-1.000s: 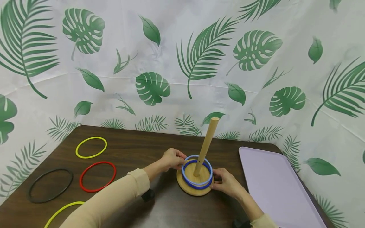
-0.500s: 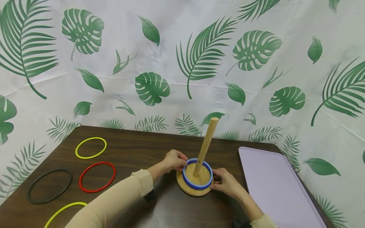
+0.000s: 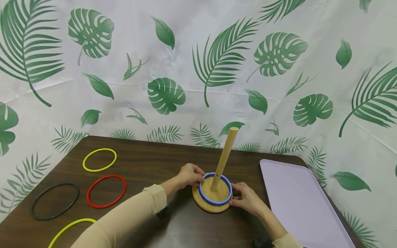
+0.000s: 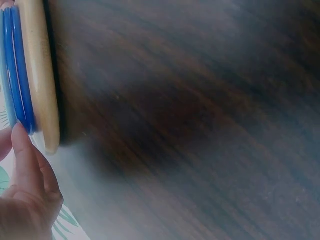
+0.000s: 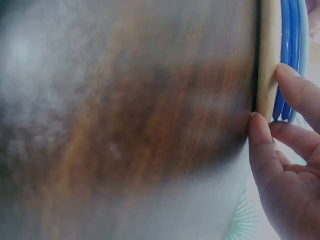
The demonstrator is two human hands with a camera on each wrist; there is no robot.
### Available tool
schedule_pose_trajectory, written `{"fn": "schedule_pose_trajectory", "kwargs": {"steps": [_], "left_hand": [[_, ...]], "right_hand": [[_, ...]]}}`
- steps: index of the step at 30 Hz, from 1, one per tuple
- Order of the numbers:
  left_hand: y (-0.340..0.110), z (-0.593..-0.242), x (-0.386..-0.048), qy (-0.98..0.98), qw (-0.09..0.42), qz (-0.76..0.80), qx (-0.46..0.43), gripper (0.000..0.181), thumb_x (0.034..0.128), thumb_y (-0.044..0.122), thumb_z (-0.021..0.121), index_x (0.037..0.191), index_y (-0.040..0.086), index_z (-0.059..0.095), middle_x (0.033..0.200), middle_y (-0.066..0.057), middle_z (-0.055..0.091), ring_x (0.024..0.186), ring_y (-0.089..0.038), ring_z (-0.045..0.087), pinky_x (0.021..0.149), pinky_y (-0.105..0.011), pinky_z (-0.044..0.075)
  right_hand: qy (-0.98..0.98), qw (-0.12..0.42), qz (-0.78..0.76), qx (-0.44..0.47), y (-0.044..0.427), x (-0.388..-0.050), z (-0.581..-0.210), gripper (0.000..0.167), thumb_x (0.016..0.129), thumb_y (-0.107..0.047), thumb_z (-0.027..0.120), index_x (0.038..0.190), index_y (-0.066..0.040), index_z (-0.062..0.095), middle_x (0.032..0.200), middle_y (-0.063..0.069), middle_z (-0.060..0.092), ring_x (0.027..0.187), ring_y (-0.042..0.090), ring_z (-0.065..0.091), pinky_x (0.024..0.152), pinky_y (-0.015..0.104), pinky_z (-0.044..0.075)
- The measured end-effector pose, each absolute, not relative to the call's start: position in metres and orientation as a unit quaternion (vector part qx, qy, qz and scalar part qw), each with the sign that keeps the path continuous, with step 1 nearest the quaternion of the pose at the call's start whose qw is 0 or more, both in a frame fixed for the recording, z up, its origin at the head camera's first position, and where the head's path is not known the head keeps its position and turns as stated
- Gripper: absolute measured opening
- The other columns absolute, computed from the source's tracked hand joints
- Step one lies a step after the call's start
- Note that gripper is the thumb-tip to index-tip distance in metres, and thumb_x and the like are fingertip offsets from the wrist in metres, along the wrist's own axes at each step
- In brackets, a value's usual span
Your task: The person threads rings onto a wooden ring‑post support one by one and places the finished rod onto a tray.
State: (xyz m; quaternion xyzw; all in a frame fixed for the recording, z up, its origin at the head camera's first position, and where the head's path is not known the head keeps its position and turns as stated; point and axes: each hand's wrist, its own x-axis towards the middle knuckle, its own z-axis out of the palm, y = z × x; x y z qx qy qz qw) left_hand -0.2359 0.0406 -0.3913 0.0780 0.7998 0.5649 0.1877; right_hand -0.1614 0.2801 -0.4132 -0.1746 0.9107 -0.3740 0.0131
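A wooden ring stand has a round base [image 3: 203, 205] and a tall upright post [image 3: 225, 156]. Around the post lies a stack of rings: dark blue rings [image 4: 21, 75] just above the base and a light blue ring [image 4: 7, 80] on top. My left hand [image 3: 190, 174] pinches the light blue ring at the stack's far left side, thumb and fingertip meeting at its edge. On the opposite side, my right hand [image 3: 246, 199] grips the rim of the base, one fingertip close beside the dark blue rings.
On the table [image 3: 167, 156] to the left lie a yellow ring [image 3: 115, 158], a red ring [image 3: 125, 187], a black ring [image 3: 32, 208] and another yellow ring [image 3: 63, 229], partly behind the left sleeve. A lilac tray [image 3: 305, 203] lies at right. Leaf-patterned cloth [image 3: 173, 62] hangs behind.
The light blue ring has come down level onto the dark blue rings, the left hand moving slightly right and down with it. My right hand stays in place.
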Motion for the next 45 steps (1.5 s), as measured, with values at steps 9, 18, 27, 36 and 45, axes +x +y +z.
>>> {"fn": "schedule_pose_trajectory", "kwargs": {"steps": [9, 18, 27, 36, 45], "left_hand": [[0.035, -0.390, -0.232, 0.799, 0.192, 0.565, 0.079, 0.015, 0.0808, -0.001, 0.070, 0.095, -0.006, 0.067, 0.080, -0.009, 0.067, 0.066, -0.016, 0.067, 0.064, -0.030, 0.059], [0.025, -0.388, -0.235, 0.796, 0.202, 0.562, 0.096, 0.021, 0.0866, 0.008, 0.066, 0.104, -0.005, 0.066, 0.094, -0.013, 0.066, 0.082, -0.025, 0.068, 0.070, -0.033, 0.059], [-0.014, -0.374, -0.238, 0.777, 0.261, 0.559, 0.128, 0.029, 0.0914, 0.012, 0.061, 0.114, -0.005, 0.061, 0.111, -0.017, 0.063, 0.104, -0.034, 0.062, 0.078, -0.037, 0.057], [-0.062, -0.361, -0.234, 0.778, 0.323, 0.509, 0.179, 0.033, 0.0929, 0.015, 0.059, 0.119, -0.005, 0.058, 0.122, -0.023, 0.058, 0.110, -0.033, 0.059, 0.082, -0.036, 0.056], [-0.113, -0.351, -0.220, 0.773, 0.373, 0.461, 0.225, 0.033, 0.0893, 0.015, 0.064, 0.114, -0.006, 0.059, 0.106, -0.014, 0.064, 0.094, -0.021, 0.062, 0.084, -0.037, 0.055]], "right_hand": [[0.922, 0.002, -0.341, -0.182, 0.280, -0.163, -0.413, 0.056, 0.074, -0.012, 0.079, 0.121, 0.010, 0.057, 0.104, 0.018, 0.054, 0.095, 0.033, 0.061, 0.078, 0.029, 0.056], [0.927, -0.003, -0.330, -0.177, 0.281, -0.161, -0.412, 0.057, 0.073, -0.013, 0.080, 0.121, 0.008, 0.058, 0.106, 0.018, 0.056, 0.095, 0.031, 0.061, 0.080, 0.028, 0.054], [0.929, -0.001, -0.328, -0.170, 0.281, -0.163, -0.415, 0.057, 0.073, -0.013, 0.080, 0.121, 0.007, 0.058, 0.107, 0.017, 0.056, 0.097, 0.030, 0.060, 0.080, 0.026, 0.053], [0.924, 0.006, -0.340, -0.174, 0.281, -0.162, -0.414, 0.058, 0.073, -0.013, 0.080, 0.122, 0.010, 0.057, 0.108, 0.020, 0.055, 0.096, 0.031, 0.060, 0.079, 0.030, 0.055], [0.924, 0.010, -0.342, -0.174, 0.281, -0.163, -0.413, 0.058, 0.074, -0.012, 0.079, 0.122, 0.010, 0.056, 0.108, 0.021, 0.054, 0.097, 0.034, 0.060, 0.080, 0.032, 0.055]]}}
